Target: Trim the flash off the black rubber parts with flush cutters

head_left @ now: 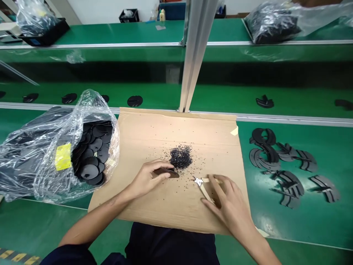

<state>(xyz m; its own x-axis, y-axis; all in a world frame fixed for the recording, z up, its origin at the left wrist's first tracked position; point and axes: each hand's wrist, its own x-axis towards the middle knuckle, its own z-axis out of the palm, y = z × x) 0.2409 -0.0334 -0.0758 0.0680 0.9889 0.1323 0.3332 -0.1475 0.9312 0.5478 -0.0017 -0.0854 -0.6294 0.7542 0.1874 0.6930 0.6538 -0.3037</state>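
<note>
My left hand [150, 178] pinches a flat black disc [169, 173] against the cardboard sheet [165, 140], just below a small heap of black crumbs [181, 156]. My right hand [227, 204] is closed around a small cutting tool with a pale handle [206, 186]; its metal tip [198, 180] points left toward the disc. Both hands rest on the cardboard in front of me.
A clear plastic bag [41, 154] full of black discs [93, 154] lies at the left. Several black trimmed pieces [289, 165] lie on the green table at the right. More black parts [135, 100] sit on the belt behind, past a metal post [193, 55].
</note>
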